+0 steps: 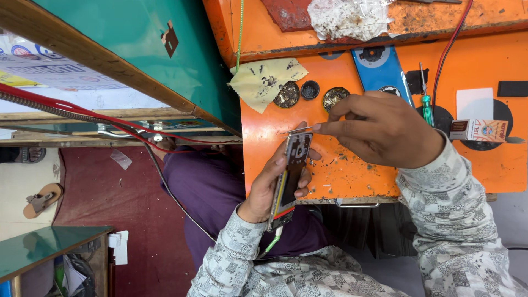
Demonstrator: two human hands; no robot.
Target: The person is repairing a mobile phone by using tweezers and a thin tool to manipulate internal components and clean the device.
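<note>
The orange desk [352,165] is running out of frame at the top. At its near edge the left hand [269,190] is gripping an opened phone [290,173], its lower end hidden behind the palm. The right hand [379,129] is pinching what looks like thin tweezers [297,130], tip touching the phone's top.

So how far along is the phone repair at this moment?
Done: the phone is already opened, its back off and the inner board exposed. In hand: the left hand holds the phone on edge over the orange workbench, while the right hand brings thin tweezers to its top end. Left: the phone is not closed up; a green-handled screwdriver lies unused on the bench.
</note>
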